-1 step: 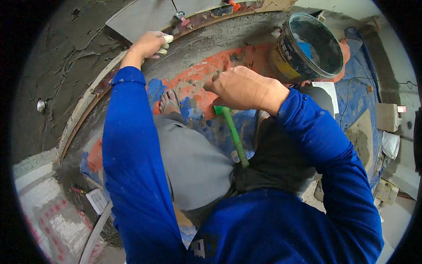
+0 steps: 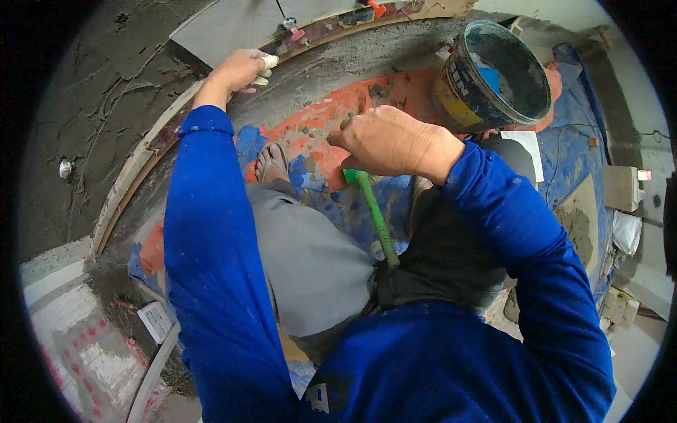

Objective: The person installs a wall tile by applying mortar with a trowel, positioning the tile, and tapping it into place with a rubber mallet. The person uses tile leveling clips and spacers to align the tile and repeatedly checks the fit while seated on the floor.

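My left hand (image 2: 240, 70) is at the curved rim, beside the pale slab (image 2: 233, 32). Pale covers sit on some of its fingertips. Its fingers are curled together, and whatever is between them is hidden. My right hand (image 2: 391, 139) hangs above the floor sheets, knuckles up, fingers curled into a fist. What it may hold cannot be made out. Just under it shows the green head of a hammer-like tool with a green handle (image 2: 377, 218), which runs back to my lap. Along the slab's edge are a pink-handled clip (image 2: 290, 29) and an orange one (image 2: 376, 8).
A dark bucket (image 2: 451, 92) with a blue thing inside stands at the far right. Orange and blue sheeting (image 2: 331, 106) covers the floor around my sandalled foot (image 2: 271, 163). Wet grey mortar (image 2: 77, 120) spreads left beyond the curved wooden rim (image 2: 134, 166). A white box (image 2: 155, 321) lies lower left.
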A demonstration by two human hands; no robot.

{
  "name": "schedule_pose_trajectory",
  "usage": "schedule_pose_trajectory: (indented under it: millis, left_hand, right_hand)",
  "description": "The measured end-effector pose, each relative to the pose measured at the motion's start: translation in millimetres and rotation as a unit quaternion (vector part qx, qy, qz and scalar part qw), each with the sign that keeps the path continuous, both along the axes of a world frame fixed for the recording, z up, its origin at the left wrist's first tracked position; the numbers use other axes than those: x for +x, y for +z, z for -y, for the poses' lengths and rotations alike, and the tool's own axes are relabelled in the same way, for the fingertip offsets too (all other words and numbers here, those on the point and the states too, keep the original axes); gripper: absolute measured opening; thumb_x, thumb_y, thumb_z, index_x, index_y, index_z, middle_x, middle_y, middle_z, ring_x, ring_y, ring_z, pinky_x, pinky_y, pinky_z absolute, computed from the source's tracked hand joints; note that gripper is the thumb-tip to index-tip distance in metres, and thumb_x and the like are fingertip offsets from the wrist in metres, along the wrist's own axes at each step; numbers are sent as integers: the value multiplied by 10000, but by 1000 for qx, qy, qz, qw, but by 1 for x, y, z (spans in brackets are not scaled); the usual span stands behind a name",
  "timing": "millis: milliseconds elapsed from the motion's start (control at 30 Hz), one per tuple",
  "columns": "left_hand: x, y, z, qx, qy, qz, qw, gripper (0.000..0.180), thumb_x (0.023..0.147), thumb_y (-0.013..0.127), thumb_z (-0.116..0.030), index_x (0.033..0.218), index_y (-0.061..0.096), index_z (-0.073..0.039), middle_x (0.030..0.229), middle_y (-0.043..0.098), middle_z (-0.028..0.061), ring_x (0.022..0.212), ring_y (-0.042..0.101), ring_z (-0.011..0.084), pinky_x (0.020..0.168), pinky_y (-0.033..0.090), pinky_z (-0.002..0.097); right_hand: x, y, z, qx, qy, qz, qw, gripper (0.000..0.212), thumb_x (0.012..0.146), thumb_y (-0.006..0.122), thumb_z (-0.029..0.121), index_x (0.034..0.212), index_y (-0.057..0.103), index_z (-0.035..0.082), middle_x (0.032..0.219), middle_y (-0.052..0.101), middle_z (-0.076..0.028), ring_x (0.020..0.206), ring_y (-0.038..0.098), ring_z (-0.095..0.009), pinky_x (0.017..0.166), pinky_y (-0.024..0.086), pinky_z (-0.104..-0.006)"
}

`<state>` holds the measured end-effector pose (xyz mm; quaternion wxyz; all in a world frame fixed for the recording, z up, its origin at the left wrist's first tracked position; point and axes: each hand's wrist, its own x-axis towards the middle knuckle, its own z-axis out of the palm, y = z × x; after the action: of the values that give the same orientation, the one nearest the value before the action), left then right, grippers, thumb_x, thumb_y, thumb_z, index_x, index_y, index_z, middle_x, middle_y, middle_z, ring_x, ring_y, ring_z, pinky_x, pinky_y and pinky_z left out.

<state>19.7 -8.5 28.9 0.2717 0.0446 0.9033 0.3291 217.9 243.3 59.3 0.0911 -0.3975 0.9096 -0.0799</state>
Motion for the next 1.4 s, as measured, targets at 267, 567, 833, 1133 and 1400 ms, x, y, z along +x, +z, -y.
schedule_pose_trajectory:
  millis: [267, 567, 833, 1133, 1400]
  left_hand:
    - [-7, 2, -2, -12, 6, -9, 1000, 381, 999, 560, -320, 1319, 633, -127, 1109, 717, 3, 960, 664, 113, 771, 559, 314]
    - [-4, 3, -4, -1, 29, -4, 1000, 353, 954, 585, -257, 1273, 661, -125, 1072, 723, 31, 912, 692, 156, 736, 560, 340]
    - [-8, 0, -5, -36, 15, -11, 999, 362, 997, 551, -263, 1317, 639, -120, 1103, 724, 17, 932, 679, 128, 768, 570, 321]
    - [-6, 0, -4, -23, 27, -13, 999, 365, 950, 598, -261, 1279, 669, -121, 1086, 716, 37, 927, 673, 159, 731, 570, 333]
    - [-2, 4, -4, -1, 31, -2, 1000, 390, 980, 613, -333, 1321, 636, -146, 1068, 711, 2, 906, 665, 124, 771, 548, 332]
  right_hand:
    - [-9, 0, 1, 5, -5, 14, 1000, 357, 876, 722, 354, 1039, 627, 51, 845, 706, -141, 810, 720, -344, 686, 580, -430]
    - [-12, 5, -4, -13, -18, -1, 1000, 356, 876, 728, 330, 1068, 628, 49, 870, 709, -151, 841, 722, -353, 698, 584, -438]
    - [-12, 13, -5, -7, -38, 28, 999, 363, 878, 730, 304, 1125, 633, 56, 921, 715, -152, 887, 718, -355, 751, 585, -454]
    - [-17, 18, -10, -23, -45, 22, 999, 406, 885, 720, 316, 1200, 649, 70, 985, 727, -171, 934, 713, -359, 804, 575, -452]
    - [-29, 28, -23, -53, -107, 20, 993, 337, 885, 715, 306, 1116, 686, 63, 944, 726, -195, 935, 707, -378, 814, 569, -471]
